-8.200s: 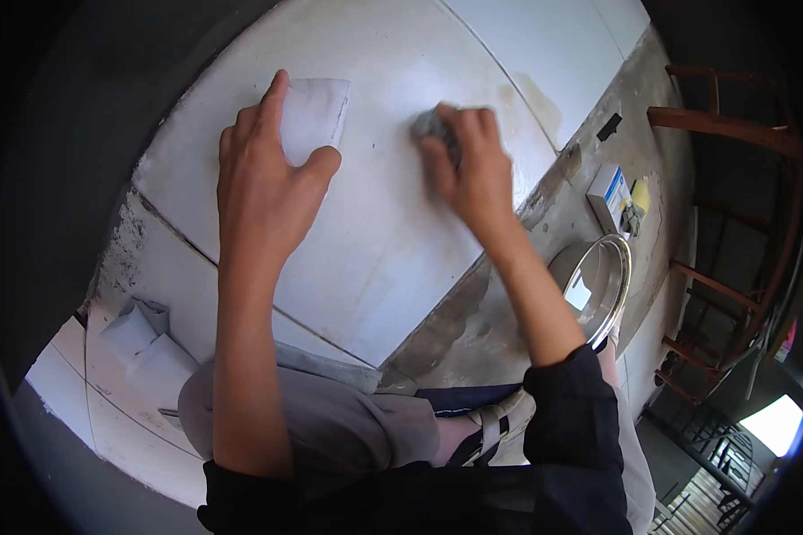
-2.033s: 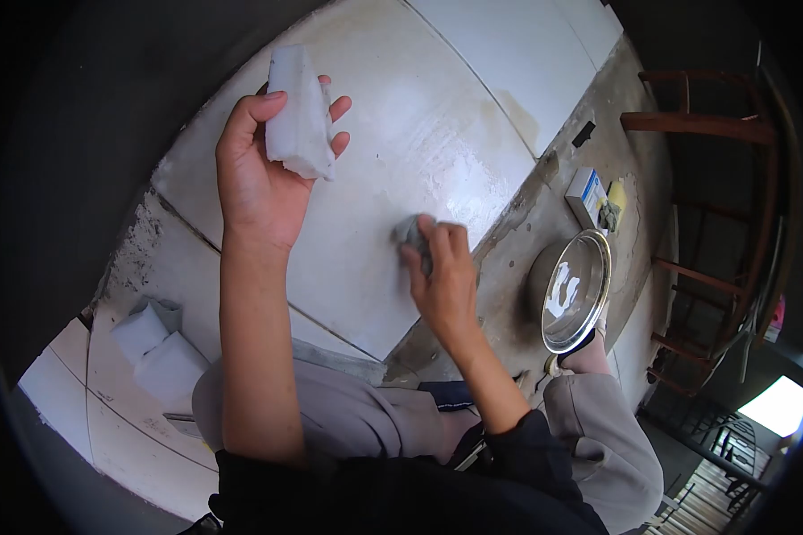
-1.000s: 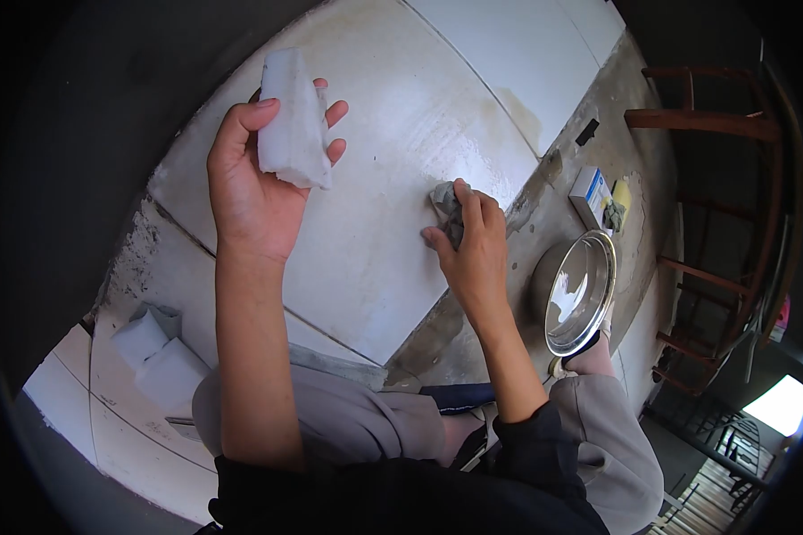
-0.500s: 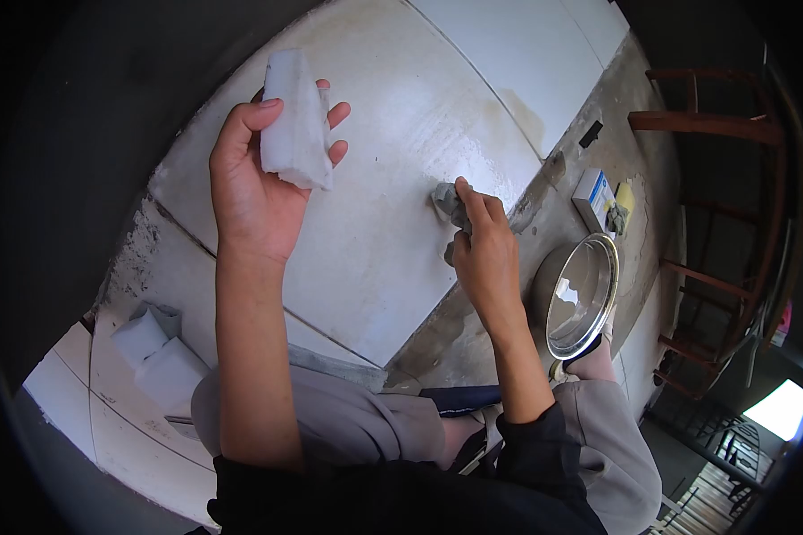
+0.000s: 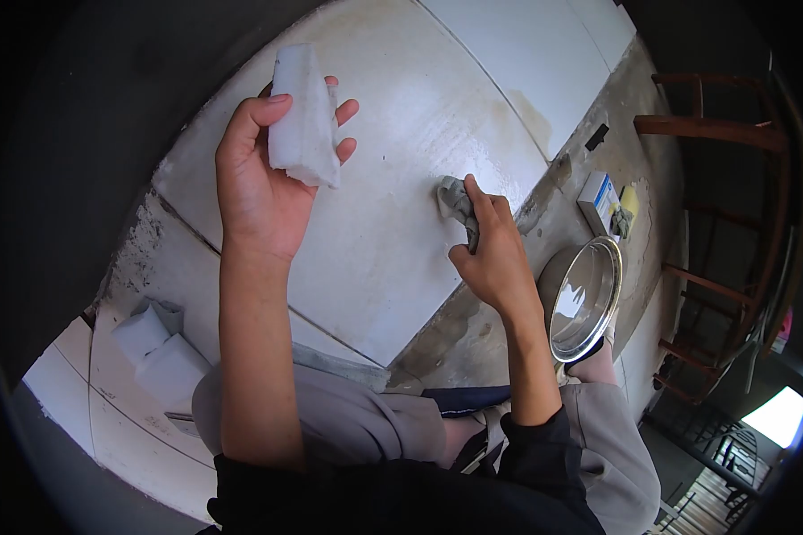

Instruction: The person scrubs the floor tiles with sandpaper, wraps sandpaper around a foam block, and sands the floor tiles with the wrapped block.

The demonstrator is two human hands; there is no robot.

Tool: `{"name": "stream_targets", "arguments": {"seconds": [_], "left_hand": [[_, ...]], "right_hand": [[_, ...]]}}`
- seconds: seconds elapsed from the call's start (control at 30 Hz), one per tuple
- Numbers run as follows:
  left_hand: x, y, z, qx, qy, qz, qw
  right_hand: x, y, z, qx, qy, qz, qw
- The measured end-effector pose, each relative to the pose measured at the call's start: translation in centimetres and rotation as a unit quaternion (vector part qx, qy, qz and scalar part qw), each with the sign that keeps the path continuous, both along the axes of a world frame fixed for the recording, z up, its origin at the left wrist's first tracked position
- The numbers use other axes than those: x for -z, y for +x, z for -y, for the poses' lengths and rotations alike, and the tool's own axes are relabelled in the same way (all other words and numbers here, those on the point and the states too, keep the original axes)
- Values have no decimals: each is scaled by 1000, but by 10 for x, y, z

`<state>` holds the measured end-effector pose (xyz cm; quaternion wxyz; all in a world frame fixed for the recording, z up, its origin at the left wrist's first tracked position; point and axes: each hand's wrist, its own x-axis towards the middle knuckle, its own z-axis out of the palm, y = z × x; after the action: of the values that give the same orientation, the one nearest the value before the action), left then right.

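My left hand (image 5: 266,192) is raised over the tiles, palm up, and grips a white block (image 5: 300,116) with a rough broken lower edge, perhaps foam or sponge. Its thumb lies on one side of the block and the fingertips show on the other. Lower and to the right, my right hand (image 5: 492,241) pinches a crumpled grey cloth (image 5: 458,203) against a large pale floor tile (image 5: 375,241). Wet, shiny streaks show on the tile just beyond the cloth.
A metal basin (image 5: 589,303) with shiny water stands by my right leg. Beyond it are a blue-and-white box (image 5: 598,198) and a yellow item (image 5: 629,198). White blocks (image 5: 165,361) lie at lower left. A brown wooden frame (image 5: 714,129) stands at right.
The right hand and the grey cloth have shifted slightly on the tile, and the thumb now sticks out more. The left hand keeps its hold on the white block.
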<state>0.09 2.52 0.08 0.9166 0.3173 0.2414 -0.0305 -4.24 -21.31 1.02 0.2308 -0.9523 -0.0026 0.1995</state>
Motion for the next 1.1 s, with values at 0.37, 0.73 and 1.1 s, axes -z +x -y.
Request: {"name": "stream_targets", "arguments": {"seconds": [0.37, 0.73, 1.1], "left_hand": [[1, 0, -1, 1, -9, 7, 1000], [0, 0, -2, -1, -16, 4, 1000], [3, 0, -1, 3, 8, -4, 1000]], "right_hand": [[-3, 11, 16, -87, -7, -26, 996], [18, 5, -1, -59, -50, 129, 989], [45, -16, 1, -80, -22, 200, 976]]}}
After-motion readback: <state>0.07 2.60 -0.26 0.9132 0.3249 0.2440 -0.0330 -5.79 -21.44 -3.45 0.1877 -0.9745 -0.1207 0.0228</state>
